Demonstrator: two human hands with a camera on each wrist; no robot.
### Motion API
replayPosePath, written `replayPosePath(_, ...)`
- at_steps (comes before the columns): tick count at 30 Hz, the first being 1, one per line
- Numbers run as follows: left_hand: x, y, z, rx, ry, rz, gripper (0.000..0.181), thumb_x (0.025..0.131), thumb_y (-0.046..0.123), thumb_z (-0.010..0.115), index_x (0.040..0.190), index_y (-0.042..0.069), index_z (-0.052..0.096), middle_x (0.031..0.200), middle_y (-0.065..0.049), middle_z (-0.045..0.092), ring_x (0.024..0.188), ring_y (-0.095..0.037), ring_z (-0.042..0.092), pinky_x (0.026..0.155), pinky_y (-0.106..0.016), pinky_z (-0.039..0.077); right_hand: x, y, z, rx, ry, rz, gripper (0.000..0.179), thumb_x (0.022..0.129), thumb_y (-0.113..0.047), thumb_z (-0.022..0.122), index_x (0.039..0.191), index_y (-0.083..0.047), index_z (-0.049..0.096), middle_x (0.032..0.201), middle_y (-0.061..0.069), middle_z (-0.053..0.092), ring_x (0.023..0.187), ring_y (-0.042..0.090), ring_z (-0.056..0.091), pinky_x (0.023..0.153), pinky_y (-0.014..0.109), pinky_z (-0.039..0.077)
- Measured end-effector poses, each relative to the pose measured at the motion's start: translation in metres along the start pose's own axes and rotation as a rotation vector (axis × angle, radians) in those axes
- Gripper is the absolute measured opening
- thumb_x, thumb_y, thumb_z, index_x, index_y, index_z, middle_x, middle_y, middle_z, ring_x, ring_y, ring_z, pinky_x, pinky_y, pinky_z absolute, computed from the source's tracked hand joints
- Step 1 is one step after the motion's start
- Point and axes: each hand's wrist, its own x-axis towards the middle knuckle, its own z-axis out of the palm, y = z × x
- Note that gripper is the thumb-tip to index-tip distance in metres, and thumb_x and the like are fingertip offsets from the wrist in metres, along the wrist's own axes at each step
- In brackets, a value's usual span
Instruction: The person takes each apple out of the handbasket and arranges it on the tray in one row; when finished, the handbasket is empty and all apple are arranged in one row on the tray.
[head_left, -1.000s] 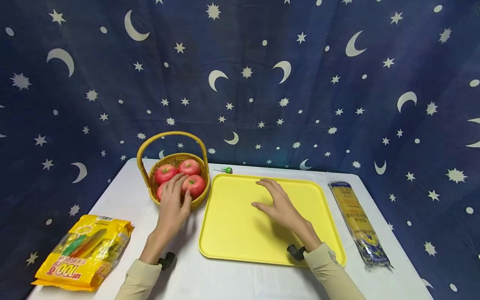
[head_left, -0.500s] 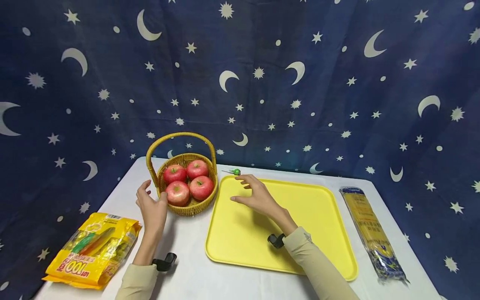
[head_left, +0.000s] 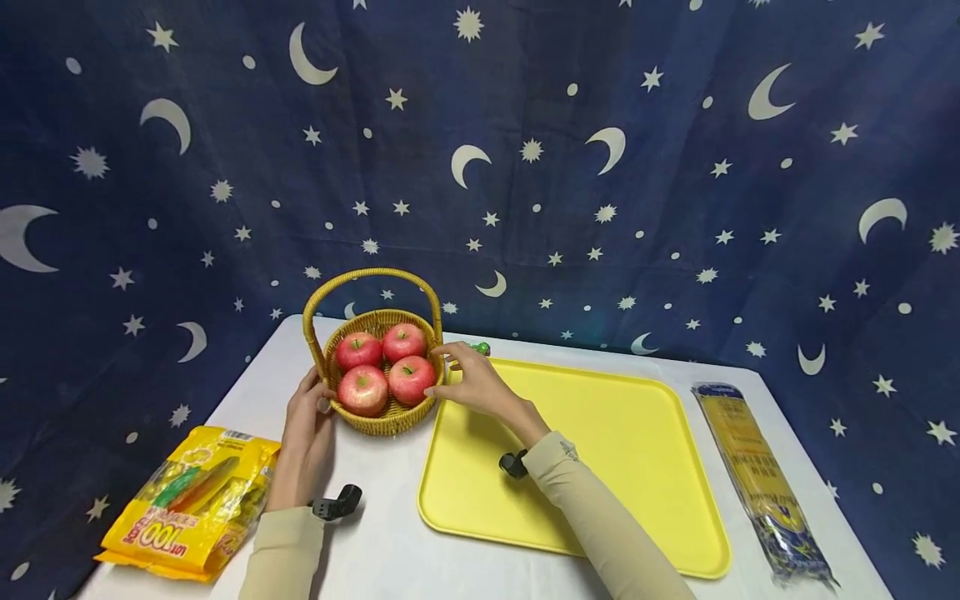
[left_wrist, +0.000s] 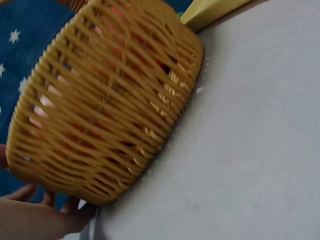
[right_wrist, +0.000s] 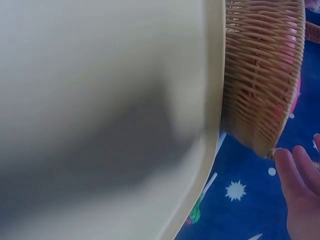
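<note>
A wicker basket [head_left: 386,423] with a tall arched handle [head_left: 373,273] stands at the back left of the table, holding several red apples [head_left: 363,390]. My left hand [head_left: 303,442] touches the basket's left side, its thumb by the rim and its fingers along the outer wall. In the left wrist view, fingers [left_wrist: 47,200] reach up against the woven side. At the right side is my right hand [head_left: 480,387], its fingers extended at the rim and the handle's base. Its fingertips [right_wrist: 285,160] are right at the rim in the right wrist view.
A yellow tray [head_left: 600,483] lies directly right of the basket, under my right forearm. Behind it is a small green-headed stick [head_left: 482,348], like a lollipop. A yellow snack bag [head_left: 191,504] lies front left, a long noodle packet [head_left: 757,475] far right. A starry curtain [head_left: 555,167] hangs behind.
My left hand has gone from over the apples to the basket's left side. My right hand has moved left from above the tray to the basket's right rim. The view has shifted slightly.
</note>
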Motion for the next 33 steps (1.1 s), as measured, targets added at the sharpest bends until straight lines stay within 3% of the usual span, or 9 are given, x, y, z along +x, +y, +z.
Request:
replayPosePath(2, 0.002, -0.002, -0.006, -0.038, -0.022, -0.032, 0.076, 0.099, -0.007, 0.033, 0.166, 0.025, 0.017, 0.172, 0.007, 0.012, 0.15, -0.008, 0.02, 0.12, -0.024, 0.023, 0.002, -0.001, 0.005, -0.047, -0.012, -0.014, 0.061, 0.084, -0.02, 0.086, 0.135, 0.001, 0.059, 0.134, 0.018, 0.061, 0.119, 0.035, 0.06, 0.104, 0.048, 0.052)
replayPosePath(10, 0.008, -0.013, -0.019, -0.063, -0.029, -0.04, 0.076, 0.1, -0.008, 0.033, 0.166, 0.026, 0.017, 0.173, 0.008, 0.011, 0.145, -0.008, 0.022, 0.116, -0.022, 0.026, 0.008, -0.006, 0.023, -0.214, -0.082, -0.018, 0.061, 0.085, -0.024, 0.084, 0.138, -0.007, 0.059, 0.134, 0.008, 0.058, 0.122, 0.024, 0.056, 0.107, 0.039, 0.05)
replayPosePath(17, 0.007, -0.013, -0.024, 0.012, -0.028, -0.049, 0.071, 0.104, 0.0, 0.039, 0.166, 0.027, 0.018, 0.173, 0.004, 0.01, 0.141, -0.012, 0.026, 0.123, -0.028, 0.023, 0.019, -0.013, 0.035, -0.315, -0.139, 0.001, 0.069, 0.083, -0.03, 0.086, 0.143, -0.011, 0.056, 0.138, 0.008, 0.056, 0.124, 0.024, 0.055, 0.105, 0.04, 0.051)
replayPosePath(24, 0.014, -0.01, -0.02, 0.047, -0.063, -0.027, 0.075, 0.1, -0.003, 0.039, 0.166, 0.023, 0.018, 0.172, 0.001, 0.014, 0.142, -0.013, 0.027, 0.125, -0.031, 0.021, 0.026, -0.018, 0.038, -0.452, -0.139, 0.063, 0.071, 0.083, -0.037, 0.085, 0.143, -0.014, 0.054, 0.138, 0.01, 0.056, 0.123, 0.025, 0.056, 0.101, 0.04, 0.053)
replayPosePath(33, 0.022, -0.005, -0.019, 0.063, -0.062, -0.009, 0.074, 0.1, -0.002, 0.042, 0.166, 0.024, 0.02, 0.173, 0.004, 0.012, 0.146, -0.014, 0.024, 0.127, -0.033, 0.019, 0.031, -0.015, 0.04, -0.479, -0.089, 0.021, 0.068, 0.084, -0.036, 0.084, 0.142, -0.012, 0.056, 0.139, 0.012, 0.058, 0.124, 0.028, 0.055, 0.102, 0.041, 0.053)
